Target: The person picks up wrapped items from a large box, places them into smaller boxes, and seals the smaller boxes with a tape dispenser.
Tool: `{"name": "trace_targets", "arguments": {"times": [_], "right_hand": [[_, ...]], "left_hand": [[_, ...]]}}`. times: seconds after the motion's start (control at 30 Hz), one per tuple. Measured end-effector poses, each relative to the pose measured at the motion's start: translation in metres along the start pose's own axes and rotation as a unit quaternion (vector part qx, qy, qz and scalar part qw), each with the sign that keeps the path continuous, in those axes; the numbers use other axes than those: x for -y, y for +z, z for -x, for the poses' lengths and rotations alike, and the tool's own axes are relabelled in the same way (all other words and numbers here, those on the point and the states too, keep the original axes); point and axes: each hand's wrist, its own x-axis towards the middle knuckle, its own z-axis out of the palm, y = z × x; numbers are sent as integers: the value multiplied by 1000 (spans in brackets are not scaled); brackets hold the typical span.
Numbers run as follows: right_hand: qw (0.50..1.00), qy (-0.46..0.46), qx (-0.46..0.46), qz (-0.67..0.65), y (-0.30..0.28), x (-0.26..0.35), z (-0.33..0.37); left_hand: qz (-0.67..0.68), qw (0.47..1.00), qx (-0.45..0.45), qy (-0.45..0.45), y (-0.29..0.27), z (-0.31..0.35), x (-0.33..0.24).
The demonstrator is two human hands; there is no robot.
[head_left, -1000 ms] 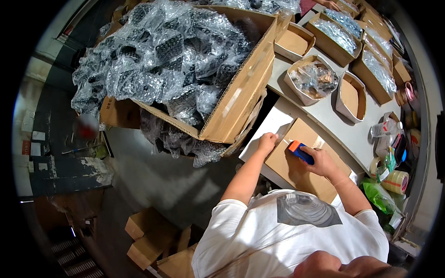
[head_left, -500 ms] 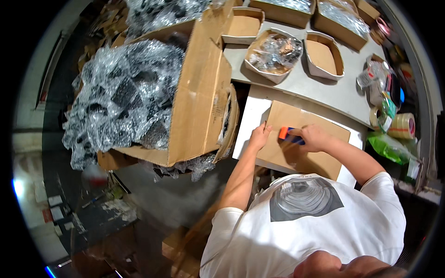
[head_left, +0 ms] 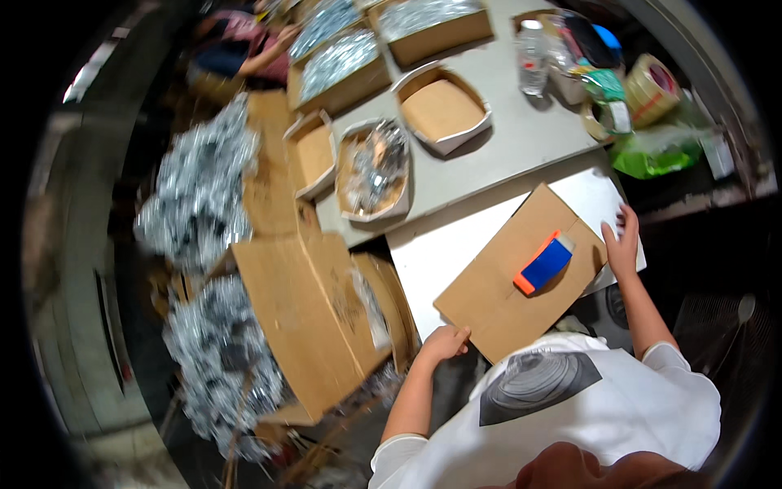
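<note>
A flat brown cardboard piece [head_left: 497, 281] lies at a slant on the white board [head_left: 428, 253] before me, its near corner overhanging the front edge. On top of it rests a blue and orange hand tool [head_left: 544, 262] that looks like a tape dispenser; neither hand touches it. My left hand [head_left: 444, 344] is closed on the cardboard's near left edge, thumb on top. Just past the cardboard's right end, my right hand [head_left: 623, 243] is open and holds nothing, fingers apart over the white board's right side.
Open trays [head_left: 444, 106] stand on the grey table, one [head_left: 375, 171] with plastic-wrapped things. Behind are boxes of wrapped goods [head_left: 342, 65]. A big carton [head_left: 301, 301] with bubble-wrapped items fills the left. Tape rolls [head_left: 652, 90] and a bottle [head_left: 532, 61] sit far right. Another person [head_left: 252, 49] works far left.
My right hand has let go of the blue and orange tool and moved right. The cardboard has turned, its left end now nearer me. My view has swung round.
</note>
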Motion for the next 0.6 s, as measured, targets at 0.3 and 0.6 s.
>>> {"name": "trace_targets", "arguments": {"times": [0.3, 0.6], "right_hand": [[947, 62, 30, -315, 70, -40, 109], [944, 178, 104, -258, 64, -33, 126]], "left_hand": [[318, 892, 170, 271, -80, -187, -147], [241, 949, 187, 78, -68, -197, -152]]}}
